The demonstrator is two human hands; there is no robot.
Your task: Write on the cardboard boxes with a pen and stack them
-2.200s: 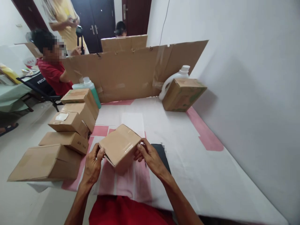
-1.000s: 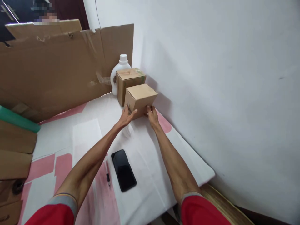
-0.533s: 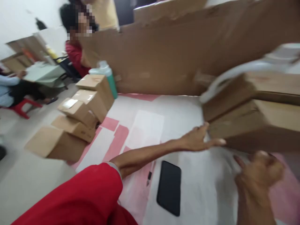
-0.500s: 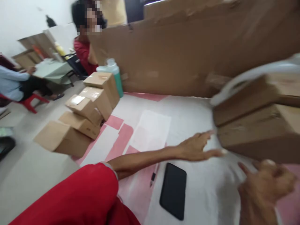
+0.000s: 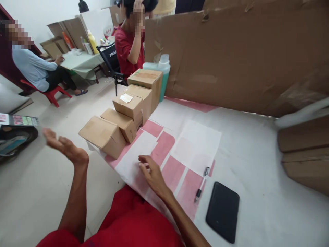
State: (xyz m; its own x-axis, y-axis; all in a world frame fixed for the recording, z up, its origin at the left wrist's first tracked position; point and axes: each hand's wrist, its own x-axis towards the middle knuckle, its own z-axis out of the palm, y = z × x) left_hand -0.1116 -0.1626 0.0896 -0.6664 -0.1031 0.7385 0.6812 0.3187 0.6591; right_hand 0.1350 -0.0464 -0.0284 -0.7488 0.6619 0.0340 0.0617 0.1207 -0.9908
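Head view: left hand [image 5: 64, 147] raised off the table edge, out over the floor, palm turned up, fingers spread and loosely curved — holding nothing. Right hand [image 5: 151, 173] lies low over the near part of the white and pink table cover [image 5: 246, 151], fingers bent inward, nothing in its grasp; whether the fingertips touch the cover cannot be told. Nearest box [image 5: 102, 136], plain brown cardboard and closed, sits at the table's left edge between the two hands and slightly beyond them, apart from both. Just behind it runs a row of four more closed cartons: a low box [image 5: 120, 123] touching the first, then a box with a white label [image 5: 128, 106] on its top, then a taller box [image 5: 142, 97], then the tallest box [image 5: 146, 80] at the back. A green liquid bottle [image 5: 163, 73] with a pale cap stands just beside the tallest one. To the right of the right hand a pen [image 5: 202, 183] lies on the cover, and a black phone [image 5: 223, 211] lies face down just beyond it. A large cardboard sheet [image 5: 231, 58] stands upright along the far edge of the table. At the right border two blurred cartons [image 5: 305, 154] are stacked — details unreadable. Beyond the table, a person in a red shirt [image 5: 127, 48] stands by a chair, and a person in a blue shirt [image 5: 33, 67] sits at another table.
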